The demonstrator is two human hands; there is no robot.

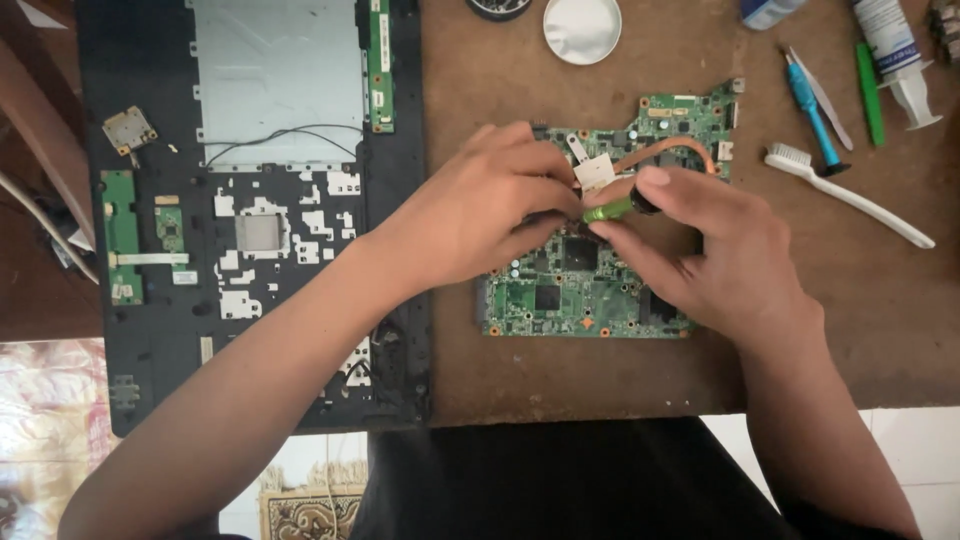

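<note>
Along the left edge of the brown tabletop (900, 330) lies an opened black laptop base (250, 220), its inner side up, running from the far edge to overhang the near edge. It carries a bare grey metal plate (278, 75) in its far half, a long narrow green strip board (380, 65) beside that plate, a small square card (129, 130) near its far-left corner, and two green daughter boards (123, 235) along its left side.

Just right of the base, near the middle of the tabletop, sits a green motherboard (590, 290) with a curved copper heat pipe (675, 152) across its far part. The left hand (470, 215) rests over the board's far-left portion, fingers curled together and pinching at a small pale metal bracket (594, 172). The right hand (700, 255) lies over the board's right side, thumb and fingers pressed around a small green-handled screwdriver (612, 209) with a black cap, held between the two hands just above the board.

At the far edge stands a round white lid (582, 28). Toward the far-right corner lie a blue-handled tool (812, 105), a green stick (870, 80), a white syringe (900, 60), and a white brush (850, 195) angled toward the right edge.
</note>
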